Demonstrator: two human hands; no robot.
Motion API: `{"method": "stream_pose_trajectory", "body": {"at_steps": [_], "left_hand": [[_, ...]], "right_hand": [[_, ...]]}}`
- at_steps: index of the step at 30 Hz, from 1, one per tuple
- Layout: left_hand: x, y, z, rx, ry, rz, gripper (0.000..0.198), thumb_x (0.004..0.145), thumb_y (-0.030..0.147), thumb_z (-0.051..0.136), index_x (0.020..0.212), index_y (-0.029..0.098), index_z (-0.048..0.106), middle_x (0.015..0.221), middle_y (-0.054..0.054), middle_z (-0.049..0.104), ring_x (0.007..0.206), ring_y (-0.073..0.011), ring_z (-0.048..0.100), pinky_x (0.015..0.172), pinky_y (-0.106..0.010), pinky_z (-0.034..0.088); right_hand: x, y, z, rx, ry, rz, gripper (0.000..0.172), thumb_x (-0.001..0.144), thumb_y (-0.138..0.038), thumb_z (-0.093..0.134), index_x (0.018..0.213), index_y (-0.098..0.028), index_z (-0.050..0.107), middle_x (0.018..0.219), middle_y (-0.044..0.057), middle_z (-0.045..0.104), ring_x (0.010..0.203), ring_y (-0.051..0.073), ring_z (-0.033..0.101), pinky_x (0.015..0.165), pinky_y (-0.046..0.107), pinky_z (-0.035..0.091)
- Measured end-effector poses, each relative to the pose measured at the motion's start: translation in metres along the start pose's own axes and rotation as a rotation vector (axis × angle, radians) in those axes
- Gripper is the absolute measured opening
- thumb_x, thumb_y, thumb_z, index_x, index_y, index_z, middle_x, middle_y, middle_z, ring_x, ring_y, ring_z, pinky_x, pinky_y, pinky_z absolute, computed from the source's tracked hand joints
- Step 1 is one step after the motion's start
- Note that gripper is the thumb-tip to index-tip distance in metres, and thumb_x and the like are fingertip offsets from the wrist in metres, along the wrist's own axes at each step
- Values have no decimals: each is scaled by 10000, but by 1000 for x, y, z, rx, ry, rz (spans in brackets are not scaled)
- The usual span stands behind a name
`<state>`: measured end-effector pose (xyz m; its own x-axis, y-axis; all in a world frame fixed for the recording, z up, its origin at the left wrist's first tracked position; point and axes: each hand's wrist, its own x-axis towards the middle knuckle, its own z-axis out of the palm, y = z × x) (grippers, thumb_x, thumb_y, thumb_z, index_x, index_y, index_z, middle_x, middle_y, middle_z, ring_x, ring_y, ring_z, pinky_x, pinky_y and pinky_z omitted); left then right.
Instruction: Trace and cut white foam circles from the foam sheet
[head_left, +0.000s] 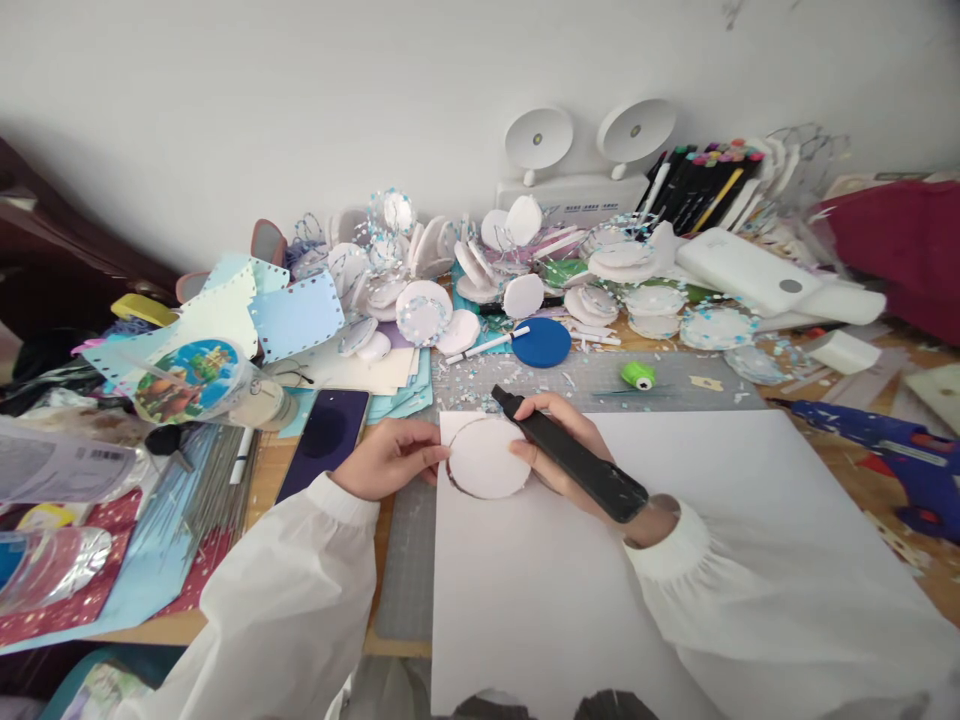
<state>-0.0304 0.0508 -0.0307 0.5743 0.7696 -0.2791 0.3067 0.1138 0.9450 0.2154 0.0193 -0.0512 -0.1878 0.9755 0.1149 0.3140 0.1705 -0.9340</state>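
Left hand (390,455) first: its fingers are half curled, and the tips are gathered on the left rim of a white disc (487,458), holding it flat on the top left corner of a large white sheet (675,560). On the disc's right side the right hand (559,440) is closed round a black marker (577,460), whose tip points up and to the left past the disc's upper rim. The fingers of this hand also rest against the disc's right edge.

A dark line follows the disc's lower left rim on the sheet – roughly a quarter of the way round, by my judgement. No line shows along the top, and the right side is hidden by the hand, so most of the outline looks undone. The rest of the sheet is bare.

At the far left stands a cup with a printed lid (199,380), with pale blue punched sheets (296,315) behind it and a dark phone (326,440) just left of the left hand. Behind the hands lies a heap of white discs (450,280), then a blue disc (541,342) and a small green thing (638,375). A row of markers (705,180) stands against the wall – and a blue glue gun (900,450) lies at the far right.
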Motion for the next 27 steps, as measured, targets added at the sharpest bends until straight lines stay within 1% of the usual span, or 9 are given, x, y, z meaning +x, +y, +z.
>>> {"method": "stream_pose_trajectory", "body": {"at_steps": [6, 8, 10, 13, 18, 21, 23, 24, 27], "left_hand": [[0, 3, -2, 39, -36, 36, 372, 812, 464, 641, 688, 113, 638, 615, -13, 613, 577, -102, 603, 574, -191, 522], [0, 3, -1, 41, -61, 44, 374, 810, 467, 642, 701, 110, 660, 644, -30, 644, 575, -95, 592, 574, -185, 511], [1, 2, -1, 31, -78, 47, 382, 810, 479, 635, 722, 110, 671, 690, -52, 671, 606, -104, 598, 583, -190, 516], [1, -1, 2, 2, -60, 41, 378, 821, 485, 615, 776, 113, 665, 756, -73, 689, 690, -135, 629, 594, -206, 533], [-2, 2, 4, -23, 6, 62, 375, 821, 466, 623, 958, 119, 662, 917, -102, 696, 778, -171, 646, 607, -241, 543], [-3, 7, 4, -4, 75, 119, 430, 821, 498, 614, 1044, 133, 658, 1057, -120, 685, 938, -218, 635, 778, -309, 546], [-3, 9, 4, 7, 99, 189, 468, 818, 535, 602, 1055, 137, 665, 1102, -127, 683, 1017, -245, 622, 895, -352, 510], [-2, 9, 5, 5, 92, 221, 486, 809, 551, 605, 1057, 136, 665, 1092, -128, 688, 1012, -249, 627, 902, -361, 506], [-2, 8, 8, 5, 58, 263, 441, 783, 518, 656, 975, 121, 670, 944, -110, 709, 858, -213, 655, 783, -327, 535]], "right_hand": [[5, 3, -4, 47, -73, -24, 266, 772, -267, 650, 994, -249, 505, 716, -39, 506, 598, 127, 462, 582, 257, 360], [8, 3, -6, 104, -22, -8, 236, 778, -288, 643, 973, -243, 518, 753, -26, 523, 617, 131, 472, 584, 258, 363], [10, 3, -8, 170, 94, 24, 214, 796, -325, 630, 966, -242, 530, 815, -9, 543, 649, 136, 482, 585, 258, 362], [11, 4, -12, 205, 206, 49, 227, 802, -359, 634, 974, -253, 531, 841, -4, 544, 660, 138, 475, 577, 255, 351], [6, -2, -14, 96, 118, 33, 219, 815, -364, 622, 981, -261, 523, 789, -8, 524, 635, 148, 478, 586, 270, 382], [4, -6, -13, 55, 69, 2, 211, 828, -362, 604, 988, -261, 510, 803, -2, 521, 651, 156, 490, 595, 277, 393], [3, -7, -12, 40, 29, -39, 202, 831, -352, 597, 985, -258, 505, 805, 0, 518, 664, 157, 495, 604, 278, 400], [3, -6, -12, 39, 4, -60, 197, 833, -345, 595, 983, -258, 504, 799, -1, 517, 659, 154, 494, 601, 276, 401], [1, -3, -10, 53, -58, -90, 186, 842, -334, 592, 990, -267, 501, 767, -10, 513, 605, 135, 473, 564, 263, 392]]}}
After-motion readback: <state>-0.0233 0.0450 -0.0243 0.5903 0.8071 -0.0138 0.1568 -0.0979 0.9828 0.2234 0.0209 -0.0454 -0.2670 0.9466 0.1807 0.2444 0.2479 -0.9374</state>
